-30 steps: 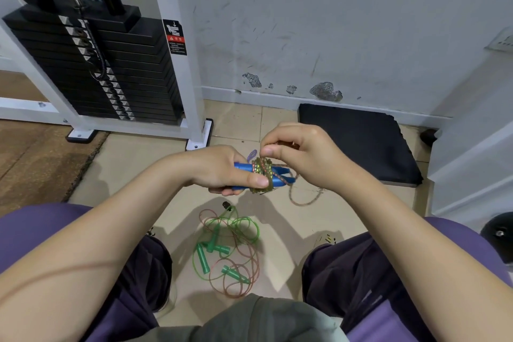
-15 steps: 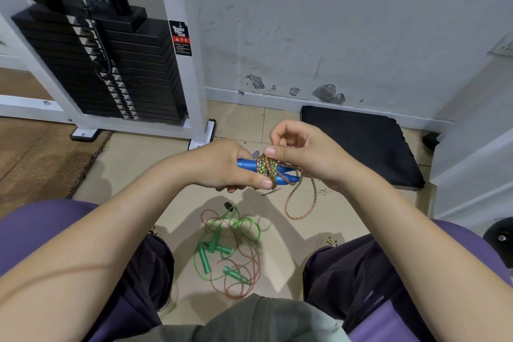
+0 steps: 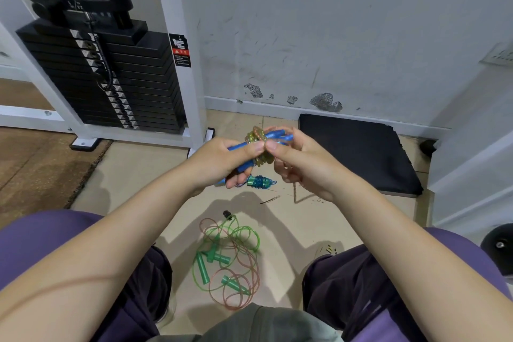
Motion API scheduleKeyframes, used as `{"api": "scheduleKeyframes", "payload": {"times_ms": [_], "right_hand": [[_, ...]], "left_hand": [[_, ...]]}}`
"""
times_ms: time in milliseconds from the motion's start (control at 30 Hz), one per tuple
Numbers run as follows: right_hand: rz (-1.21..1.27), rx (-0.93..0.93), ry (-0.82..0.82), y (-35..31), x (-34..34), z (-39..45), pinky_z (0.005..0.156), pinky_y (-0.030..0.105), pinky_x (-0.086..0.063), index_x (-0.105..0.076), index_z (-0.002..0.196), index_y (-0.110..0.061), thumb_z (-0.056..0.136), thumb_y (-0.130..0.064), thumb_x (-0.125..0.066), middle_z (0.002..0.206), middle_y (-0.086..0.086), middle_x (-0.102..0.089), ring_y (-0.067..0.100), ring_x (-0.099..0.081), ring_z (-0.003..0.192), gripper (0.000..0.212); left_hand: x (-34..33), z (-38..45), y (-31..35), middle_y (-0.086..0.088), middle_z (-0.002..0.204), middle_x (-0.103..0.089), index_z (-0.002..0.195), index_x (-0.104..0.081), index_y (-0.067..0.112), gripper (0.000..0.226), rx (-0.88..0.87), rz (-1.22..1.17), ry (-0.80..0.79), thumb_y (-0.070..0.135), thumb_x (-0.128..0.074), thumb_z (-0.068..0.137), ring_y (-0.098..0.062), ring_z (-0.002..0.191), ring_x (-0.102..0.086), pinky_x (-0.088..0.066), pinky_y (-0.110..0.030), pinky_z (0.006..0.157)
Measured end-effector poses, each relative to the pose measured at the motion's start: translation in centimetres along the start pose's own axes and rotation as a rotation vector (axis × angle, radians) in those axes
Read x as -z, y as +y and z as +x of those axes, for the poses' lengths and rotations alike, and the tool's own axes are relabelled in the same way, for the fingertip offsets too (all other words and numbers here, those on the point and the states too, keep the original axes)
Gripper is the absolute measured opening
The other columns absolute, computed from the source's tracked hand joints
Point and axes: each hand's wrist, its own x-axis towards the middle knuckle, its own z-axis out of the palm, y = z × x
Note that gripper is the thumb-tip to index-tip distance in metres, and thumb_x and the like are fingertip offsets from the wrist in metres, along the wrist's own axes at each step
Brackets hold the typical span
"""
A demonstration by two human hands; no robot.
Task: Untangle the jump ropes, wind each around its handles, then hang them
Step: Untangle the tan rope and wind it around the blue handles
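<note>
The left hand [image 3: 222, 159] grips the blue handles [image 3: 273, 136], long axis slanting up-right; the right hand [image 3: 298, 159] apparently pinches the wound rope [image 3: 258, 147] beside them.

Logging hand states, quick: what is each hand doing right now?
Left hand: grips the blue handles of the jump rope.
Right hand: pinches the wound rope at the handles.

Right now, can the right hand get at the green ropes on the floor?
Probably not yet: the right hand is pinching the coil on the blue handles. The green ropes lie uncovered below between the knees; free the hand first.
</note>
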Motion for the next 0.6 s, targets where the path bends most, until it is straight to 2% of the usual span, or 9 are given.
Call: {"api": "scheduleKeyframes", "payload": {"times_ms": [67,167,200,267,333,400,467,533,600], "right_hand": [[-0.008,-0.028,-0.017,0.3,-0.6,-0.1,0.047,0.020,-0.020,-0.053,0.119,-0.011,0.082,-0.032,-0.070,0.069,0.001,-0.044,0.008,-0.034,0.050,0.045],[-0.084,0.014,-0.019,0.6,-1.5,0.0,0.043,0.017,-0.021,-0.057,0.105,-0.010,0.096,-0.023,-0.058,0.064,0.001,-0.036,0.007,-0.027,0.048,0.016],[-0.141,0.025,0.011,0.6,-1.6,0.1,0.042,0.016,-0.022,-0.058,0.101,-0.010,0.100,-0.021,-0.052,0.062,0.003,-0.035,0.007,-0.027,0.046,0.013],[-0.278,0.044,0.087,0.7,-1.6,0.2,0.043,0.017,-0.026,-0.060,0.091,-0.009,0.104,-0.019,-0.044,0.058,0.003,-0.036,0.007,-0.029,0.044,0.023],[-0.402,0.073,0.154,0.7,-1.4,0.2,0.047,0.020,-0.029,-0.060,0.080,-0.015,0.103,-0.019,-0.045,0.054,-0.004,-0.040,0.006,-0.032,0.043,0.028],[-0.470,0.090,0.203,0.8,-1.1,0.3,0.048,0.019,-0.031,-0.062,0.079,-0.017,0.102,-0.020,-0.047,0.054,-0.006,-0.043,0.003,-0.036,0.043,0.028],[-0.515,0.091,0.250,0.9,-0.8,0.5,0.047,0.016,-0.033,-0.063,0.086,-0.017,0.101,-0.022,-0.048,0.058,-0.006,-0.047,0.001,-0.040,0.044,0.021],[-0.536,0.074,0.275,1.1,-0.7,0.7,0.046,0.020,-0.033,-0.055,0.089,-0.021,0.100,-0.025,-0.051,0.060,-0.004,-0.051,0.005,-0.039,0.046,0.013],[-0.535,0.053,0.259,1.3,-0.8,0.8,0.046,0.022,-0.033,-0.048,0.085,-0.021,0.099,-0.025,-0.052,0.059,-0.001,-0.053,0.007,-0.038,0.045,0.015]], "left_hand": [[-0.1,0.3,0.2,-0.007,0.053,-0.055,0.057,-0.059,0.019,0.055,0.000,-0.110,0.062,0.070,-0.060,0.076,-0.017,0.041,-0.042,-0.039,-0.022,0.048],[0.2,0.6,0.2,-0.007,0.054,-0.054,0.058,-0.061,0.017,0.057,0.014,-0.196,0.150,0.071,-0.061,0.076,-0.018,0.042,-0.041,-0.039,-0.021,0.045],[0.3,0.7,0.2,-0.006,0.054,-0.054,0.058,-0.061,0.017,0.057,0.027,-0.231,0.187,0.071,-0.062,0.076,-0.017,0.042,-0.041,-0.038,-0.021,0.044],[0.8,0.8,0.2,-0.005,0.055,-0.055,0.061,-0.061,0.018,0.055,0.055,-0.325,0.276,0.071,-0.065,0.075,-0.016,0.042,-0.040,-0.037,-0.021,0.043],[1.2,0.9,0.2,-0.004,0.056,-0.056,0.063,-0.061,0.018,0.054,0.059,-0.345,0.329,0.071,-0.066,0.074,-0.015,0.043,-0.041,-0.037,-0.020,0.042],[1.3,1.0,0.1,-0.004,0.056,-0.056,0.061,-0.062,0.020,0.053,0.057,-0.337,0.335,0.071,-0.067,0.074,-0.015,0.045,-0.042,-0.038,-0.021,0.042],[1.1,1.0,-0.1,-0.004,0.055,-0.056,0.058,-0.062,0.020,0.054,0.065,-0.326,0.347,0.071,-0.067,0.074,-0.014,0.045,-0.043,-0.039,-0.021,0.041],[0.9,1.0,-0.2,-0.004,0.054,-0.055,0.060,-0.061,0.018,0.056,0.074,-0.315,0.376,0.071,-0.066,0.074,-0.015,0.044,-0.042,-0.039,-0.021,0.041],[0.8,1.0,-0.3,-0.004,0.054,-0.055,0.062,-0.060,0.016,0.056,0.081,-0.304,0.404,0.070,-0.065,0.076,-0.015,0.043,-0.042,-0.039,-0.021,0.042]]}}
